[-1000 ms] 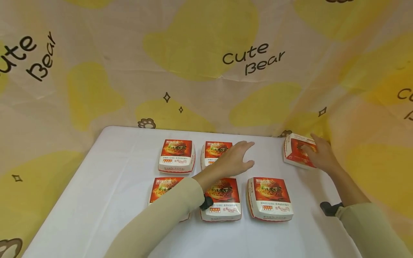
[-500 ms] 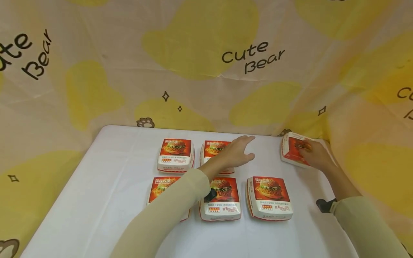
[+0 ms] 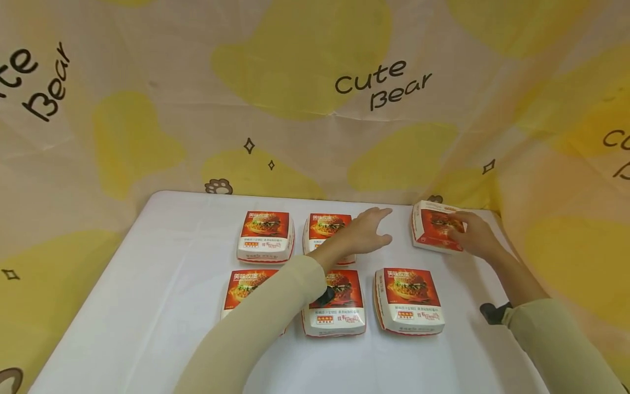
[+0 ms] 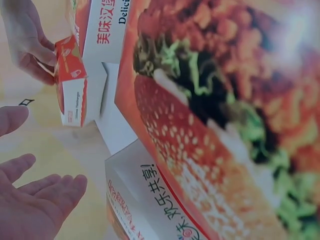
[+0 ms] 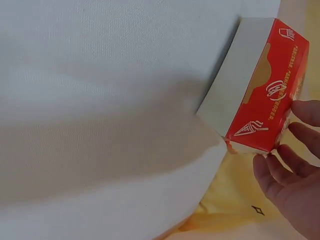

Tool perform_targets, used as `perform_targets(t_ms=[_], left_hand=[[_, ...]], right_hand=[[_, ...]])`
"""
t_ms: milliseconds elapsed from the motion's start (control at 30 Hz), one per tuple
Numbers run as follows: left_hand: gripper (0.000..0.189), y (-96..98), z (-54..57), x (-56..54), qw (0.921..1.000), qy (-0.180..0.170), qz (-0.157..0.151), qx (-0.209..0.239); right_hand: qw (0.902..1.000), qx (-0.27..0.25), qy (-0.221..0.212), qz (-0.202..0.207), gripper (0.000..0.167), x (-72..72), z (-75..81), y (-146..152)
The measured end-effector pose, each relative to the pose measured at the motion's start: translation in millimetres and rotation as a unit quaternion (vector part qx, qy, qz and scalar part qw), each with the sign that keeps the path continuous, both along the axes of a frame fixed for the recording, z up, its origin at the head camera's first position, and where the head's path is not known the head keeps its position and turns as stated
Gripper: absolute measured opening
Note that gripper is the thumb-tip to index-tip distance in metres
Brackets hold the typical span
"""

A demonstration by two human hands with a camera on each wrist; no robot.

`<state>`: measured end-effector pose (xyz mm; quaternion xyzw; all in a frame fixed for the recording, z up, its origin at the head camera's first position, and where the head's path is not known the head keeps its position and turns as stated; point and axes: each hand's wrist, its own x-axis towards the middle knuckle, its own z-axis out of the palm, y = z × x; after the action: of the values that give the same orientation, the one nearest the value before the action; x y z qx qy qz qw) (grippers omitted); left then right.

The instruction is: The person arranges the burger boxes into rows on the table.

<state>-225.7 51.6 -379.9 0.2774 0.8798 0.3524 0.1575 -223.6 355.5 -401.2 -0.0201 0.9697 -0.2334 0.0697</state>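
Note:
My right hand [image 3: 476, 236] grips a red and white burger box [image 3: 429, 225] at the back right of the table, fingers and thumb on its right part. In the right wrist view, the fingertips of my right hand [image 5: 295, 175] lie along the edge of the box [image 5: 250, 90], whose red side carries white line drawings. My left hand [image 3: 366, 232], fingers spread and holding nothing, reaches over the back-row burger box [image 3: 320, 225], partly covering it. In the left wrist view, my left hand [image 4: 40, 200] shows thumb and fingers apart, beside the boxes.
Another box [image 3: 266, 238] stands at the back left. The front row has a left box [image 3: 243, 284], half hidden by my left sleeve, a middle box [image 3: 339, 320] and a right box [image 3: 409, 298]. A printed yellow curtain [image 3: 295, 109] hangs behind the white table [image 3: 167, 262].
My right hand has brought its burger box leftward along the back of the table. My left hand has risen slightly in view and stays spread. The other boxes keep their places.

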Motion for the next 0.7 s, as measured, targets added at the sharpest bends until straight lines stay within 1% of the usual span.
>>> perform_targets(t_ms=[133,233,333,533,700], left_hand=[[0.066,2.5,0.5,0.7,1.0,-0.004,-0.005,0.0],[0.065,3.6,0.4,1.1,0.9999,-0.009,-0.005,-0.002],[0.065,4.8,-0.9,1.0,0.9999,-0.012,-0.01,-0.001],[0.065,7.0,-1.6,2.1,0.9995,-0.022,-0.024,-0.003],[0.065,7.9,-2.2,3.0,0.9989,-0.026,-0.037,-0.009]], right_hand=[[0.9999,-0.006,-0.004,-0.011,0.061,1.4,1.1,-4],[0.9997,-0.011,-0.012,-0.016,0.068,1.9,1.3,-6],[0.9993,-0.026,-0.023,-0.017,0.074,1.8,1.2,-8],[0.9983,-0.045,-0.037,-0.005,0.079,2.7,2.2,-13],[0.9977,-0.047,-0.044,0.02,0.078,3.4,1.3,-20]])
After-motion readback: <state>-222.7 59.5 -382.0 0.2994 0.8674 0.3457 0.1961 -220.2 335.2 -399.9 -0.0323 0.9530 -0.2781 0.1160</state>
